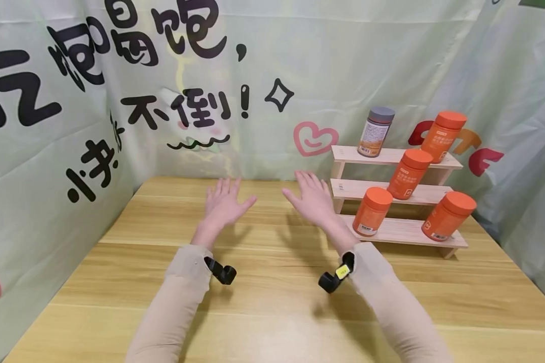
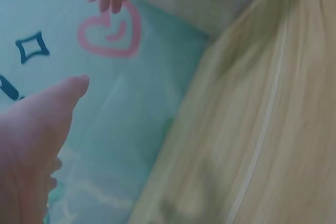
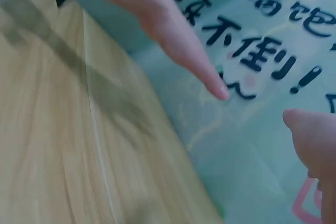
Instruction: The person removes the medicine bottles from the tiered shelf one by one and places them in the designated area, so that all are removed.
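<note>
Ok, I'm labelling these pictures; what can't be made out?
- Head view: print on the grey-lidded jar, too small.
- Head view: backs of the orange jars, hidden by their fronts.
- Left wrist view: part of the left hand, cut off by the left edge.
- Right wrist view: part of the right hand, cut off by the right edge.

2 arms (image 1: 174,302) outstretched, fingers (image 1: 226,187) straight
</note>
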The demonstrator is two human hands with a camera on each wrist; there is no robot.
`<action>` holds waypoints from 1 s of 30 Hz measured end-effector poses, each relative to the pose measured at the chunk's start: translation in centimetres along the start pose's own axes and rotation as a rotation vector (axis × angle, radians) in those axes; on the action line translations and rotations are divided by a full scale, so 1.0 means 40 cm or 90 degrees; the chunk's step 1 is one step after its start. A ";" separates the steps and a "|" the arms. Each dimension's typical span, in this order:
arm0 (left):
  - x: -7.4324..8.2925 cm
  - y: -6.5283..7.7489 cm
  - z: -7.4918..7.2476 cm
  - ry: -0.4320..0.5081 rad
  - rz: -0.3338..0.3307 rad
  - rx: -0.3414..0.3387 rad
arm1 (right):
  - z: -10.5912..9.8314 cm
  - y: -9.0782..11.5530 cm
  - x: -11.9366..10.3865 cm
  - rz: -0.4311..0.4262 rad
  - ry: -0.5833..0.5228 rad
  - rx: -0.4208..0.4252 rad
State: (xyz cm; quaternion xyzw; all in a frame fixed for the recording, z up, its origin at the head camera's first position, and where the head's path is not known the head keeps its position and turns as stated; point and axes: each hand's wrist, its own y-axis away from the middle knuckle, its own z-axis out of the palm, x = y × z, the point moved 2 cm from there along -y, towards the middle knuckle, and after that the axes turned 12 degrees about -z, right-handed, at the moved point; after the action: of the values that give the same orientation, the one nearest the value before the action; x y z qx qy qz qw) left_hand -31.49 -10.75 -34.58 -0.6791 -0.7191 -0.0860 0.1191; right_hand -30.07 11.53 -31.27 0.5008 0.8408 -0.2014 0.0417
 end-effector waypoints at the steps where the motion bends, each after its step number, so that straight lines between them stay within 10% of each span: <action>1: 0.007 0.006 -0.001 0.014 0.005 -0.005 | -0.009 0.010 -0.001 -0.014 -0.024 0.012; 12: 0.091 0.068 -0.012 0.260 0.054 -0.049 | -0.129 0.161 0.013 -0.068 -0.338 0.093; 23: 0.203 0.123 0.007 0.515 0.116 -0.094 | -0.281 0.295 0.100 -0.040 -0.390 0.230; 30: 0.277 0.143 0.045 0.530 0.108 -0.141 | -0.355 0.377 0.209 0.003 -0.517 0.331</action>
State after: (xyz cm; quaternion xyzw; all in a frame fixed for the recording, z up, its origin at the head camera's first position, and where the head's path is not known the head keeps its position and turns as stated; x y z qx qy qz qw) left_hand -26.43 0.70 -33.32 -0.6519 -0.5382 -0.4187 0.3318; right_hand -19.39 30.12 -25.00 0.3771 0.6773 -0.5842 0.2403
